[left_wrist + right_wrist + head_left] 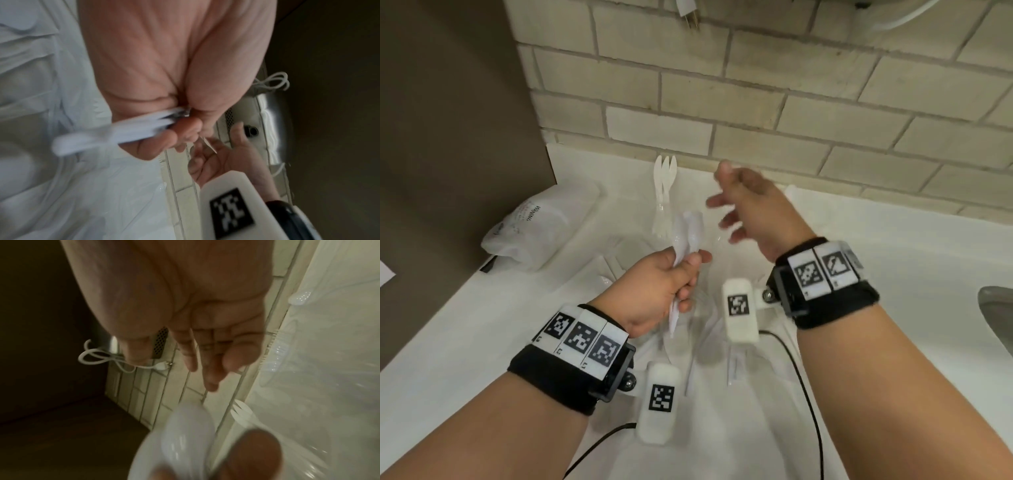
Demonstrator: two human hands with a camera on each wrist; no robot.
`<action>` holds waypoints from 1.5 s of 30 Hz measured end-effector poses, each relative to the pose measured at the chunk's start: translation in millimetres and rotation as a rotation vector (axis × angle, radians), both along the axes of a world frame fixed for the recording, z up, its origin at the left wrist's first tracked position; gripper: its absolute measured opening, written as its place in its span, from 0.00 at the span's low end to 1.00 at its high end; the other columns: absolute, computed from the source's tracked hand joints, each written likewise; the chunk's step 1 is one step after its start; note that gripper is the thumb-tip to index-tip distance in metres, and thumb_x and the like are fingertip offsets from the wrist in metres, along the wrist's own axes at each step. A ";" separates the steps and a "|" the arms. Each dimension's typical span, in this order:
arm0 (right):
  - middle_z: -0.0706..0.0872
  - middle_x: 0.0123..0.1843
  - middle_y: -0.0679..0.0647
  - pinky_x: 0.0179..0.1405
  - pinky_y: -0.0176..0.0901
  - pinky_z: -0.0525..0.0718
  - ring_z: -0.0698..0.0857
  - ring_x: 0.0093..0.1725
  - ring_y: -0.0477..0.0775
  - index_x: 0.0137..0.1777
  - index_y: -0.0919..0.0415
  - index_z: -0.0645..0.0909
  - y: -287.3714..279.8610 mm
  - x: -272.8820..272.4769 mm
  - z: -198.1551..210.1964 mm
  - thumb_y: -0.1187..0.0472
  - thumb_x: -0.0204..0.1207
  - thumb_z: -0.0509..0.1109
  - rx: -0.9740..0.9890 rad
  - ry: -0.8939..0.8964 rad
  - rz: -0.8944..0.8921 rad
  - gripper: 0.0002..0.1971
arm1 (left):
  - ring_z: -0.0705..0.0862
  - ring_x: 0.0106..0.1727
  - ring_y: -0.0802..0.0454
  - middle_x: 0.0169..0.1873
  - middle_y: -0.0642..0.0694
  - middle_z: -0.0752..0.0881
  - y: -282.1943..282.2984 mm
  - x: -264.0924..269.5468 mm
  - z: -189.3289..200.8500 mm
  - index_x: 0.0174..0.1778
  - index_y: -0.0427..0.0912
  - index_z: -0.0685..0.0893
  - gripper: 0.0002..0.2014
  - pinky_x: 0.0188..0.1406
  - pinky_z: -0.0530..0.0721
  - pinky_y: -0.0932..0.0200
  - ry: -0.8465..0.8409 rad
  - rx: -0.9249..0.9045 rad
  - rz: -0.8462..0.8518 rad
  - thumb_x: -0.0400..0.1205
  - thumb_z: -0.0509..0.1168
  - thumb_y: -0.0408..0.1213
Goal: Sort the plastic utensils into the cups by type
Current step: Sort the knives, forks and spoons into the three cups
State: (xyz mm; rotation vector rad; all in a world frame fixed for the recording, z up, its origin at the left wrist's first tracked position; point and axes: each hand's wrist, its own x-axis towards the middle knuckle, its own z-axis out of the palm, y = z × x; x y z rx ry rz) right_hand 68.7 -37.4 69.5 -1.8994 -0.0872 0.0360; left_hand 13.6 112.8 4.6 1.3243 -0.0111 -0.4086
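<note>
My left hand (674,277) grips a bunch of white plastic spoons (690,236), bowls up, over the middle of the white counter (465,329). The left wrist view shows the same spoons (107,134) blurred, sticking out of the fist (180,133). My right hand (743,205) hovers to the right of the spoons with fingers spread and nothing in it; its bare palm (205,321) fills the right wrist view. A clear cup (662,219) holding white forks (665,171) stands near the wall. More white utensils (709,329) lie under my hands.
A crumpled plastic bag (541,226) lies at the left by a brown panel (448,137). A tiled wall (756,102) runs behind the counter. A metal sink edge (996,315) shows at the far right. Black cables (804,394) trail from the wrist cameras.
</note>
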 end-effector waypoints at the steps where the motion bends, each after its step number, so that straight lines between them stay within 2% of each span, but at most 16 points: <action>1: 0.89 0.48 0.51 0.28 0.44 0.80 0.84 0.33 0.50 0.61 0.49 0.76 2.3 -11.2 -2.7 0.33 0.78 0.59 -0.088 0.044 0.055 0.23 | 0.69 0.23 0.59 0.24 0.57 0.76 -2.8 -2.2 1.3 0.63 0.36 0.78 0.13 0.26 0.72 0.60 -0.052 0.092 -0.033 0.86 0.58 0.38; 3: 0.87 0.41 0.51 0.24 0.42 0.76 0.83 0.29 0.49 0.65 0.47 0.74 4.2 -27.2 -10.1 0.31 0.75 0.60 -0.192 0.097 0.157 0.26 | 0.72 0.21 0.61 0.21 0.58 0.77 -8.8 -8.0 6.0 0.60 0.40 0.78 0.10 0.29 0.75 0.62 -0.195 0.332 -0.126 0.87 0.57 0.40; 6: 0.82 0.35 0.46 0.25 0.34 0.74 0.80 0.27 0.43 0.65 0.48 0.76 -0.4 -39.0 -20.5 0.41 0.75 0.69 -0.328 0.064 0.203 0.21 | 0.77 0.21 0.68 0.19 0.59 0.80 -19.1 -15.0 11.6 0.58 0.45 0.72 0.07 0.26 0.73 0.78 -0.365 0.644 -0.204 0.88 0.56 0.42; 8: 0.79 0.36 0.41 0.27 0.29 0.71 0.78 0.29 0.38 0.58 0.53 0.80 -7.8 -41.4 -25.0 0.54 0.79 0.68 -0.376 0.018 0.198 0.10 | 0.76 0.26 0.65 0.29 0.57 0.80 -24.2 -15.4 11.1 0.62 0.42 0.74 0.14 0.25 0.71 0.73 -0.412 0.797 -0.207 0.86 0.57 0.46; 9: 0.79 0.38 0.40 0.27 0.27 0.70 0.78 0.29 0.37 0.56 0.55 0.81 -11.7 -42.0 -26.6 0.59 0.81 0.65 -0.380 0.005 0.192 0.07 | 0.75 0.28 0.62 0.29 0.52 0.79 -26.6 -15.4 10.4 0.56 0.42 0.75 0.13 0.26 0.70 0.68 -0.426 0.851 -0.195 0.85 0.59 0.48; 11: 0.78 0.39 0.39 0.29 0.27 0.71 0.77 0.30 0.36 0.57 0.56 0.80 -21.0 -43.1 -31.3 0.66 0.82 0.59 -0.364 -0.015 0.136 0.11 | 0.76 0.30 0.56 0.28 0.50 0.77 -31.8 -13.6 6.9 0.42 0.45 0.73 0.12 0.27 0.69 0.62 -0.422 0.856 -0.182 0.83 0.61 0.49; 14: 0.79 0.42 0.45 0.35 0.35 0.75 0.77 0.34 0.41 0.56 0.55 0.80 -36.0 -46.5 -33.5 0.67 0.83 0.55 -0.350 -0.045 0.043 0.13 | 0.79 0.30 0.57 0.29 0.52 0.80 -40.0 -12.1 4.4 0.38 0.49 0.73 0.11 0.30 0.73 0.62 -0.453 0.805 -0.240 0.83 0.62 0.47; 16: 0.81 0.45 0.50 0.34 0.38 0.75 0.77 0.34 0.44 0.53 0.54 0.79 -51.3 -43.1 -25.6 0.68 0.82 0.55 -0.377 -0.092 -0.026 0.13 | 0.85 0.41 0.55 0.40 0.50 0.85 -42.0 -10.6 2.6 0.51 0.47 0.78 0.10 0.41 0.82 0.59 -0.451 0.765 -0.239 0.82 0.63 0.49; 18: 0.82 0.46 0.53 0.31 0.38 0.77 0.79 0.33 0.48 0.53 0.54 0.79 -72.6 -33.8 -9.5 0.68 0.82 0.54 -0.416 -0.201 -0.166 0.13 | 0.82 0.53 0.53 0.53 0.50 0.83 -38.5 -7.2 0.7 0.66 0.45 0.75 0.18 0.47 0.80 0.60 -0.416 0.771 -0.159 0.83 0.62 0.49; 21: 0.82 0.45 0.56 0.29 0.32 0.73 0.79 0.38 0.53 0.55 0.62 0.79 -106.5 -13.7 17.7 0.73 0.79 0.53 -0.464 -0.451 -0.402 0.15 | 0.79 0.54 0.52 0.59 0.45 0.81 -28.0 -0.8 -3.3 0.69 0.44 0.75 0.18 0.47 0.75 0.62 -0.396 0.875 -0.040 0.84 0.62 0.45; 24: 0.82 0.49 0.59 0.32 0.34 0.70 0.78 0.42 0.53 0.58 0.66 0.78 -124.2 12.3 28.8 0.76 0.75 0.52 -0.557 -0.567 -0.496 0.17 | 0.80 0.55 0.50 0.63 0.43 0.78 -20.3 2.5 -10.8 0.71 0.47 0.73 0.23 0.51 0.75 0.61 -0.336 1.071 -0.147 0.80 0.67 0.45; 29: 0.80 0.60 0.61 0.48 0.53 0.81 0.82 0.51 0.61 0.62 0.63 0.75 -126.1 53.3 10.6 0.79 0.70 0.52 -0.768 -0.469 -0.433 0.24 | 0.77 0.64 0.44 0.69 0.42 0.70 -26.9 -2.6 -24.4 0.76 0.61 0.63 0.39 0.62 0.78 0.55 -0.282 1.256 -0.423 0.71 0.73 0.51; 32: 0.78 0.63 0.59 0.49 0.49 0.80 0.82 0.53 0.62 0.63 0.60 0.74 -127.5 70.0 -9.6 0.80 0.70 0.52 -0.850 -0.318 -0.370 0.25 | 0.73 0.68 0.41 0.70 0.44 0.68 -34.3 -2.5 -31.6 0.78 0.61 0.60 0.42 0.67 0.76 0.50 -0.291 1.330 -0.499 0.70 0.73 0.49; 36: 0.74 0.67 0.60 0.50 0.49 0.81 0.83 0.56 0.63 0.70 0.57 0.72 -126.6 81.0 -24.8 0.74 0.79 0.56 -0.954 -0.118 -0.278 0.22 | 0.74 0.69 0.43 0.71 0.45 0.68 -42.1 -2.4 -34.7 0.79 0.56 0.61 0.39 0.66 0.76 0.54 -0.313 1.333 -0.545 0.73 0.72 0.45; 40: 0.67 0.75 0.58 0.56 0.48 0.81 0.83 0.60 0.61 0.78 0.50 0.67 -131.0 77.9 -22.4 0.64 0.85 0.58 -0.974 -0.125 -0.303 0.23 | 0.78 0.63 0.46 0.67 0.44 0.71 -46.7 -3.0 -35.2 0.76 0.51 0.67 0.33 0.59 0.76 0.61 -0.346 1.293 -0.558 0.75 0.70 0.42; 45: 0.67 0.75 0.56 0.53 0.37 0.75 0.84 0.57 0.59 0.69 0.58 0.77 -138.0 43.0 -19.9 0.70 0.79 0.63 -0.946 -0.247 -0.388 0.19 | 0.77 0.64 0.46 0.66 0.45 0.71 -50.2 -6.7 -34.6 0.75 0.50 0.68 0.34 0.60 0.75 0.60 -0.340 1.261 -0.543 0.73 0.72 0.47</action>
